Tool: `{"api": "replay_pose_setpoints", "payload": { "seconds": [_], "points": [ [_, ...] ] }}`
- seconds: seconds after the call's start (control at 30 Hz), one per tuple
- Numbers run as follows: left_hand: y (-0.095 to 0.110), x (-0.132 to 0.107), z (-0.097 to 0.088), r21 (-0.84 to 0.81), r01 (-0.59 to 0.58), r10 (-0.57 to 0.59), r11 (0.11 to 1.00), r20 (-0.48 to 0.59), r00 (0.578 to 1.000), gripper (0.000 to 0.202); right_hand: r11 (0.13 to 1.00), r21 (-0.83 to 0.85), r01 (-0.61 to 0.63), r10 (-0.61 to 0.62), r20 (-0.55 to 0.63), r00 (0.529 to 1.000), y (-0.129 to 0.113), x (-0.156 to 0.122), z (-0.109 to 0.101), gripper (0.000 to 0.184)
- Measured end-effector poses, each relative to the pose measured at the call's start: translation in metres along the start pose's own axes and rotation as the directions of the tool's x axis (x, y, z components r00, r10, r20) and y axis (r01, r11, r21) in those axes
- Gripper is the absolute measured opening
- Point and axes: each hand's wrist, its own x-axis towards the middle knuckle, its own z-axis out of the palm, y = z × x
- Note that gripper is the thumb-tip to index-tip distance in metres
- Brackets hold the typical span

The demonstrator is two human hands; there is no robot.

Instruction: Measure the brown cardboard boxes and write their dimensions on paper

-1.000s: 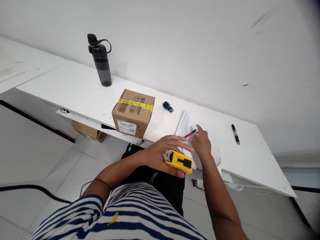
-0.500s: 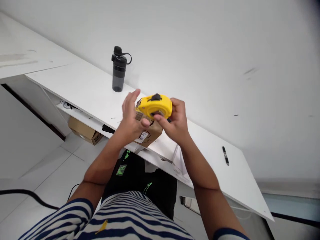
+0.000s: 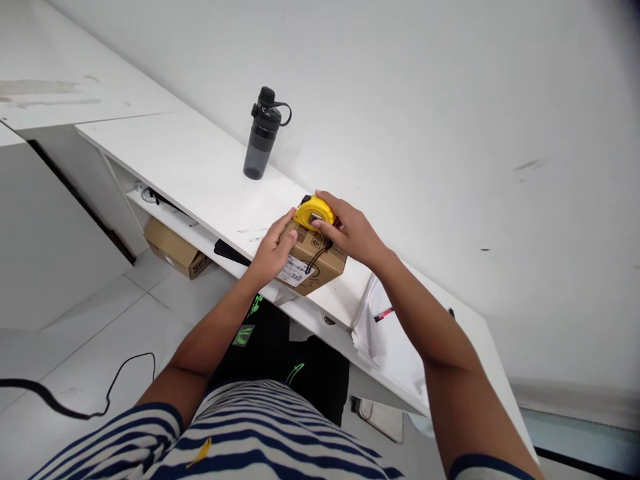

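A yellow tape measure (image 3: 315, 211) is in my right hand (image 3: 353, 230), whose thumb presses its near face while the fingers wrap its far side. It sits right at the back part of a brown cardboard box's top (image 3: 320, 270); whether they touch is hard to tell. My left hand (image 3: 274, 253) holds the left side of the box, thumb over the upper edge and fingers stretched forward. Its fingertips reach the front end of the tape measure. A white label (image 3: 296, 272) and a dark cord-like loop (image 3: 319, 257) show on the box. No drawn-out blade is visible.
A dark water bottle (image 3: 261, 137) stands by the wall on the white desk (image 3: 200, 170). Right of the box lie papers (image 3: 395, 340) with a red-and-black pen (image 3: 383, 314). Another cardboard box (image 3: 175, 248) is below the desk at left. A black cable (image 3: 55, 400) hangs lower left.
My right hand has lowered the tape measure toward the box and turned it. My left hand has gone from spread beside the tape measure to the box's side. The view has shifted, showing more papers.
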Motion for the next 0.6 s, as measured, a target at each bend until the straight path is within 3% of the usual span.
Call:
{"api": "replay_pose_setpoints", "payload": {
  "seconds": [0.2,0.33,0.43,0.6],
  "points": [
    [-0.002,-0.002,-0.001,0.091,0.002,0.002,0.996,-0.049,0.999,0.053,0.995,-0.054,-0.081,0.081,-0.004,0.997,0.014,-0.053,-0.027,0.058],
    [-0.003,0.003,-0.002,0.234,-0.061,0.083,0.970,-0.086,0.993,0.048,0.989,-0.073,-0.126,0.123,-0.046,0.991,0.025,-0.091,-0.046,0.059],
    [0.003,0.008,-0.006,0.457,-0.085,0.139,0.885,-0.086,0.987,0.046,0.985,-0.058,-0.159,0.156,-0.056,0.986,0.033,-0.108,-0.052,0.060],
    [0.024,0.014,-0.018,0.718,-0.075,0.101,0.692,0.007,0.995,0.045,0.983,-0.033,-0.181,0.177,-0.090,0.980,0.043,-0.120,-0.052,0.061]
  ]
}}
